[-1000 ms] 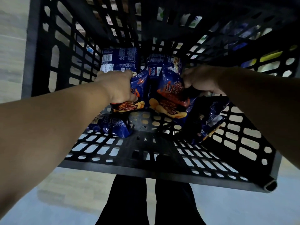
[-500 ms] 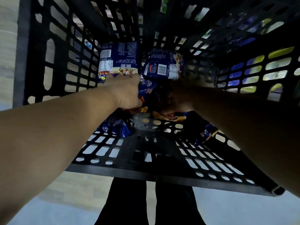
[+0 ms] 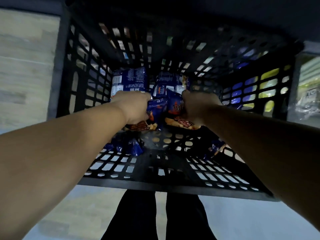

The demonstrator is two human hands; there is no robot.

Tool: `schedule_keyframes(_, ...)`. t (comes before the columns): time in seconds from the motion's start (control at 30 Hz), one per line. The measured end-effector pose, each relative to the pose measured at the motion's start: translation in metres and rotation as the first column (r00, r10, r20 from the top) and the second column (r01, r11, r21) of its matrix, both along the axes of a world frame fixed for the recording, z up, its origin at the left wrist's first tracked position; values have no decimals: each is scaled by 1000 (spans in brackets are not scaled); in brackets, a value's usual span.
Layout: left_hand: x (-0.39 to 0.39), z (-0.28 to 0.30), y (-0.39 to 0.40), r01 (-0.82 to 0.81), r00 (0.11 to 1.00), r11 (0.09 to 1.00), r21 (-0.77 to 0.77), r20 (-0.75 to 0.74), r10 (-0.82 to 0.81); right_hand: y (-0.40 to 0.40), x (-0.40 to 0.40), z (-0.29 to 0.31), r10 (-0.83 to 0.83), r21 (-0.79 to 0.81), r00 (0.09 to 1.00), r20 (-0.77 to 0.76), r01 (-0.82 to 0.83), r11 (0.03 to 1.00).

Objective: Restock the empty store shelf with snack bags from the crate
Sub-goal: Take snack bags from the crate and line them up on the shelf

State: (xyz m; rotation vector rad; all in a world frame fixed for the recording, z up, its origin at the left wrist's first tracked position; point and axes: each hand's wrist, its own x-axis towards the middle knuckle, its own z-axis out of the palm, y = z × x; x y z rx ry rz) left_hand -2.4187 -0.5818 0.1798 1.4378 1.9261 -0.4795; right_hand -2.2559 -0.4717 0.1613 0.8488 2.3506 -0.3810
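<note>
Right hand [image 3: 195, 108] has drawn nearer, gripping a snack bag [image 3: 174, 108]; left hand [image 3: 134, 108] grips another; several bags left in crate [image 3: 173, 185], shelf unseen

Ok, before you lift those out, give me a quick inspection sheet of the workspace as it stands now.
Surface: perforated floor of the black crate, partly bare near the person.
Job's things: blue snack bags; one gripped by the left hand, bag; one gripped by the right hand, bag. Two more bags stand against the far wall; one lies near left, one near right.
Clutter: nothing seen.
Grippers: both hands inside the crate, fingers curled round bags.
Cables: nothing seen.
Surroundings: pale floor on the left, dark trouser legs below the crate, stocked goods visible through the right wall. The shelf itself is not visible.
</note>
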Motion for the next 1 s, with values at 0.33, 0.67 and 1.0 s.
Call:
schedule_keyframes(0.33, -4, 119, 19, -8, 997, 988, 155, -80, 20, 20, 12, 134, 2, 146, 996, -84, 10, 989)
schedule_keyframes(0.67, 37, 230, 37, 2, 991, 928, 371, -123, 46, 29, 70, 255, -67, 284, 984, -166, 112, 952)
schedule_keyframes(1.0, 171, 303, 58, 59, 975, 864, 500, -216, 58, 49, 211, 327, -18, 403, 949, -316, 151, 903)
